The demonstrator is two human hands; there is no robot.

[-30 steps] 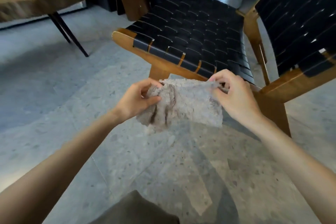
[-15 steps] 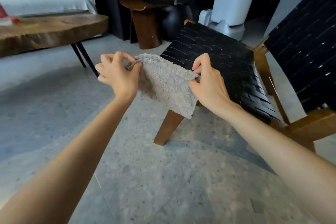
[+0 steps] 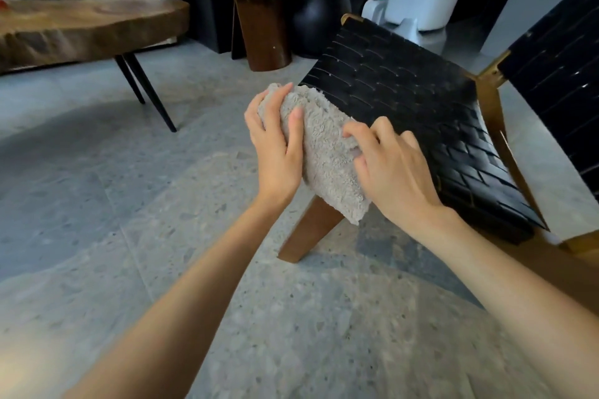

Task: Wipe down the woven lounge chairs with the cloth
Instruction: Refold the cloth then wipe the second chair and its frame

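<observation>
Grey, shaggy cloth [image 3: 324,155] sits bunched between my hands, over the front corner of the chair [image 3: 408,107], whose seat is flat black woven straps on a brown wooden frame. My left hand [image 3: 275,146] wraps its upper fold; my right hand [image 3: 392,172] pinches its edge with bent fingers.

both hands hold a fluffy grey cloth [image 3: 327,152] at the front edge of a black woven lounge chair with a wooden frame [image 3: 411,113]; left hand [image 3: 275,152] grips it, right hand [image 3: 393,172] pinches it.
</observation>
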